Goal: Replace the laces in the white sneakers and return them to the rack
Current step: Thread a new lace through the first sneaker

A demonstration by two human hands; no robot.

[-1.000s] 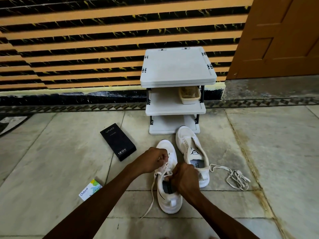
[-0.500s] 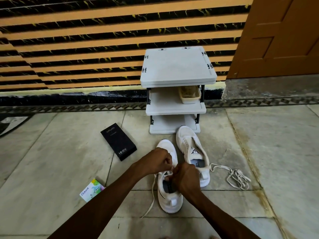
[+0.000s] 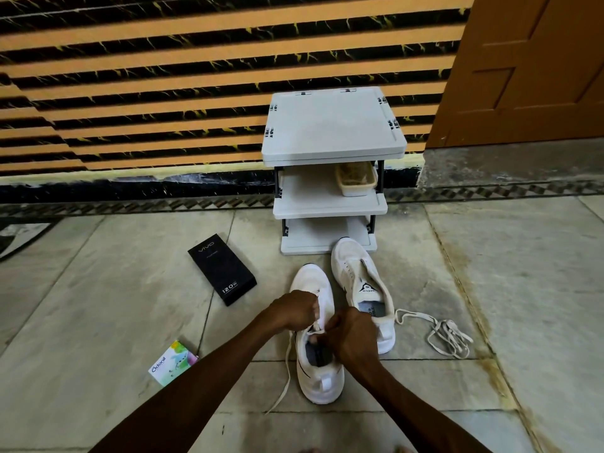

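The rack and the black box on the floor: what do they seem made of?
The rack looks like matte pale-grey moulded plastic, judging by its rounded shelf rims; its dark posts may be metal. The black box seems matte printed cardboard, with sharp folded edges and white lettering.

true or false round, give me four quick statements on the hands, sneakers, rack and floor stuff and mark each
1. The left hand and right hand both grip the lace of the near sneaker. True.
2. The far sneaker is fully laced. False: no lace shows on it; a loose lace lies on the floor to its right.
3. A basket sits on the middle shelf of the rack. True.
4. The black box is on the rack's top shelf. False: it lies on the floor, left of the sneakers.
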